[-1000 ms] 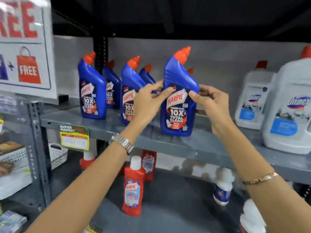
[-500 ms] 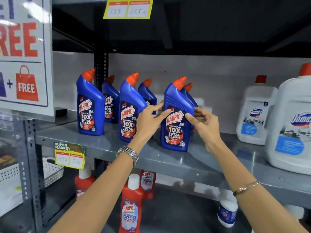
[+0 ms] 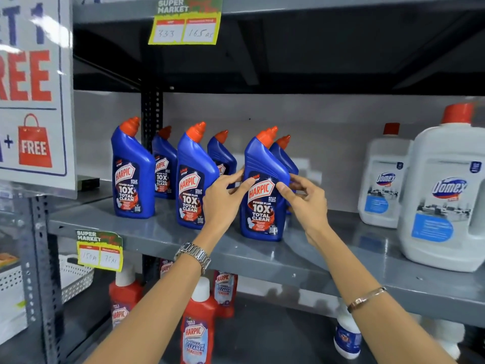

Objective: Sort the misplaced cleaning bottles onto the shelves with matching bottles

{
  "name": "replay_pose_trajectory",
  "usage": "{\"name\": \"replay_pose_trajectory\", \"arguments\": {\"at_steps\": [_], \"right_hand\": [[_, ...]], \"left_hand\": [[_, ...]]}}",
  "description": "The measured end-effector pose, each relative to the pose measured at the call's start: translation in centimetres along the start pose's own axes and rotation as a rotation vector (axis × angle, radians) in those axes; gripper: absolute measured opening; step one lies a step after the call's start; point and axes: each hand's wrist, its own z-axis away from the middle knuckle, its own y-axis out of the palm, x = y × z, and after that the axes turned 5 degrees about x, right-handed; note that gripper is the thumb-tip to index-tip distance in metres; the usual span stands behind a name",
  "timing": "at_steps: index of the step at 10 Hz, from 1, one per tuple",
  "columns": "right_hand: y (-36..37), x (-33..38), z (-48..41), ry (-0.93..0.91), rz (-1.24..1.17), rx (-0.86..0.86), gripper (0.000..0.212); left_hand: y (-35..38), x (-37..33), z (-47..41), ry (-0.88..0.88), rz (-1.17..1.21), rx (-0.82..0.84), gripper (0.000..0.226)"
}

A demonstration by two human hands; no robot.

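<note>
Bright, even overhead store lighting. White glare washes the top of the promotional sign (image 3: pixel 31 88) at left and streaks the grey shelf (image 3: pixel 328 261) surface. The recess beneath the upper shelf (image 3: pixel 341 6) falls into deep shadow. Central blue Harpic bottles (image 3: pixel 265 190) are sharp, their labels legible. The white Domex jugs (image 3: pixel 443 195) at right are softened by blur, as are the lower red bottles (image 3: pixel 195 334). Wide-angle distortion bows the shelf edges and the perforated upright (image 3: pixel 39 258) near the frame borders.
</note>
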Motion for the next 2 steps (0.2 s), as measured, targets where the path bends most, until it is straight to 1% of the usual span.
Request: {"name": "replay_pose_trajectory", "arguments": {"at_steps": [1,2], "right_hand": [[-0.17,0.36,-0.01,0.015,-0.007,0.014,0.047],[-0.1,0.72,0.88,0.019,-0.019,0.013,0.045]], "left_hand": [[0.16,-0.17,-0.04,0.003,-0.002,0.005,0.047],[0.38,-0.49,0.71,0.029,-0.05,-0.072,0.044]]}}
